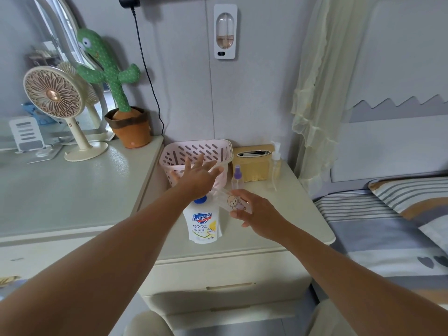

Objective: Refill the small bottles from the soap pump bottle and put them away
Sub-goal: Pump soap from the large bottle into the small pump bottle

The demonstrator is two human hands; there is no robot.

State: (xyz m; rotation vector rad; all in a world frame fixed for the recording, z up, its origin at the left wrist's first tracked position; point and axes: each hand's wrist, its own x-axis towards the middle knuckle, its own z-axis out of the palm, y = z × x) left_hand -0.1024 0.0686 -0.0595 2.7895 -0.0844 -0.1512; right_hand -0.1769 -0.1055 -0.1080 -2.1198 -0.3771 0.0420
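Observation:
A white soap pump bottle (203, 224) with a blue top stands on the bedside cabinet (278, 229). My left hand (197, 177) hovers above its pump with the fingers spread, in front of the pink basket (194, 151). My right hand (254, 214) grips a small clear bottle (231, 201) with a cartoon girl sticker, tilted with its mouth toward the pump. A small spray bottle with a purple cap (237, 177) stands behind it. A clear pump bottle (276, 166) stands further right.
A gold tissue box (252, 164) sits behind the bottles. On the higher desk (72, 190) to the left stand a fan (53, 93) and a cactus toy (116, 76). A bed (388, 229) lies to the right. A cable (148, 69) hangs down the wall.

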